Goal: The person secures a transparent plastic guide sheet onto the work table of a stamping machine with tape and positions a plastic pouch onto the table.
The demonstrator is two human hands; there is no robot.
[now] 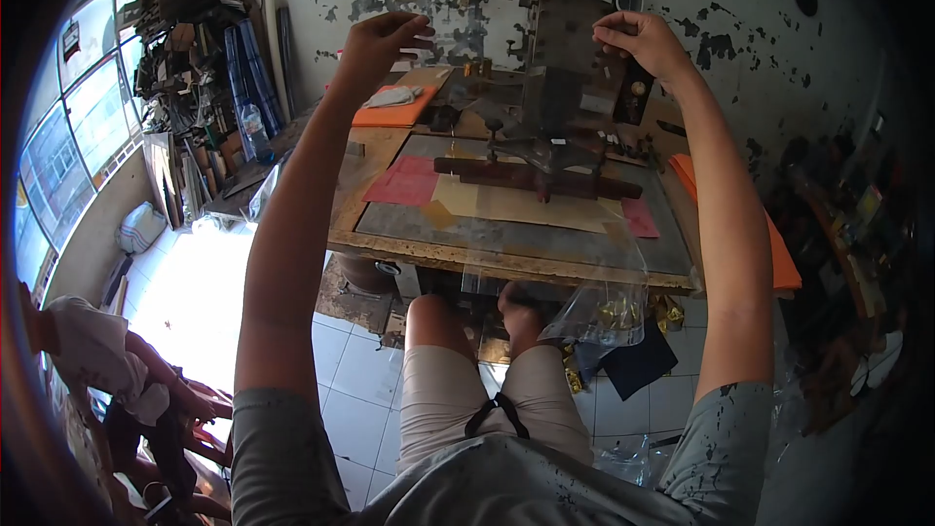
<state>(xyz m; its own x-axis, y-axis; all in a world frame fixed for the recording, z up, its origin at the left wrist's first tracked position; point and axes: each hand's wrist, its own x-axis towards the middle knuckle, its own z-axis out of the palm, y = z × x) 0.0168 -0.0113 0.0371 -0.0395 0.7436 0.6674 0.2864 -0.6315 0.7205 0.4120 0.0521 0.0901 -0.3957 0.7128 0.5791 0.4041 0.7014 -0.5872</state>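
Both my hands are raised above the workbench, well apart. Fingertips of my left hand [390, 37] are drawn together at the upper left. My right hand [638, 44] pinches thumb against fingers at the upper right. Between them hangs a clear plastic sheet [618, 258], hard to see against the wall, its crumpled lower end dangling past the bench's front edge. Behind the sheet stands a dark press machine [565, 49] with a dark red bar [526, 177] low over the bed. Beneath the bar lie a cream sheet [516, 206] and pink paper [404, 182].
Orange sheets [394, 107] lie at the bench's back left, with more orange material [784, 258] at right. A water bottle [256, 134] stands by stacked boards at left. Another person [107, 360] sits at lower left. Gold foil scraps and a dark sheet [640, 363] lie on the floor.
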